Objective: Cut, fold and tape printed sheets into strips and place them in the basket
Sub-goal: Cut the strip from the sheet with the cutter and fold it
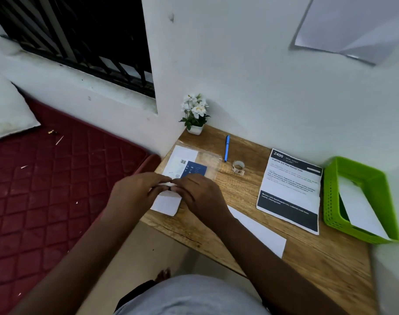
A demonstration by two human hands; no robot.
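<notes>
My left hand (pixel 137 189) and my right hand (pixel 198 194) meet over a white folded sheet (pixel 167 204) at the left end of the wooden table (pixel 307 253). Both pinch its upper edge with curled fingertips. A printed sheet with dark bands (pixel 289 189) lies flat toward the right. A green plastic basket (pixel 330 196) stands at the far right with white paper (pixel 362 212) inside. A small roll of clear tape (pixel 238 167) sits mid-table. Another white strip of paper (pixel 264 233) lies under my right forearm. No scissors are visible.
A blue pen (pixel 226 147) lies behind the tape. A clear sleeve with a blue and white printed card (pixel 189 165) lies just beyond my hands. A small pot of white flowers (pixel 195 114) stands in the table's back corner. A red mattress (pixel 46 178) lies left of the table.
</notes>
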